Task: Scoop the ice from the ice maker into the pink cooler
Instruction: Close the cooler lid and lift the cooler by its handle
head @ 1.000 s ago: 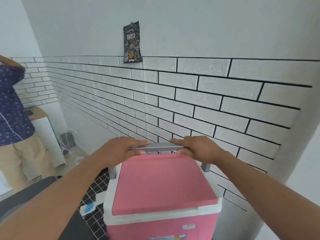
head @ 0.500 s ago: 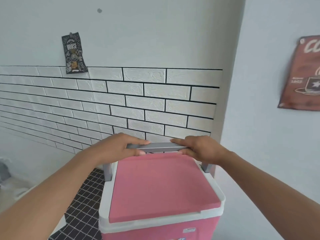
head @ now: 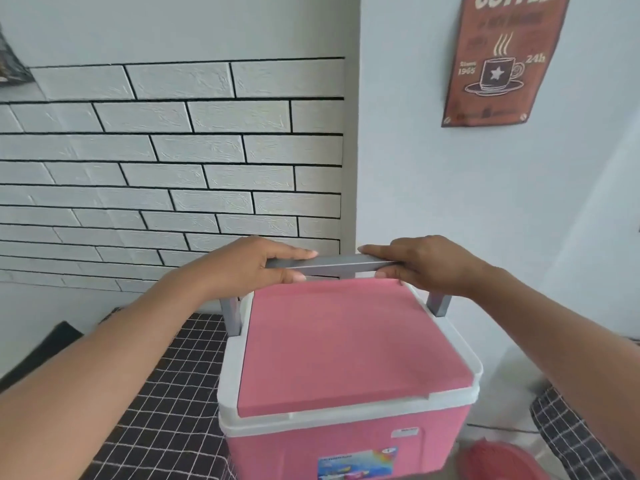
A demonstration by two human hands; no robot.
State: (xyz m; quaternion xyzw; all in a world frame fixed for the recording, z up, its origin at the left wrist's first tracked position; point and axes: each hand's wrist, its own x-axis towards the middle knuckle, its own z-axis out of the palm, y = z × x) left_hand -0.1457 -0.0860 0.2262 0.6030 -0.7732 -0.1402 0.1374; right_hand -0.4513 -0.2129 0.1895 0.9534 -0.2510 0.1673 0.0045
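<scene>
The pink cooler (head: 346, 441) with a white rim and a closed pink lid (head: 346, 341) fills the lower middle of the head view. Its grey handle (head: 341, 263) stands upright over the far edge. My left hand (head: 252, 268) grips the handle's left end and my right hand (head: 426, 265) grips its right end, thumbs under the bar. No ice maker, scoop or ice is in sight.
A surface under a black checked cloth (head: 166, 386) lies left of the cooler, with more checked cloth (head: 571, 431) at the right edge. A red round object (head: 498, 462) sits at the bottom right. White brick wall (head: 173, 168) ahead; a coffee sign (head: 498, 57) hangs on the right wall.
The view has swung to the right with the cooler held in both hands: the person at the left and the small black poster have slid out, and the coffee sign has come in.
</scene>
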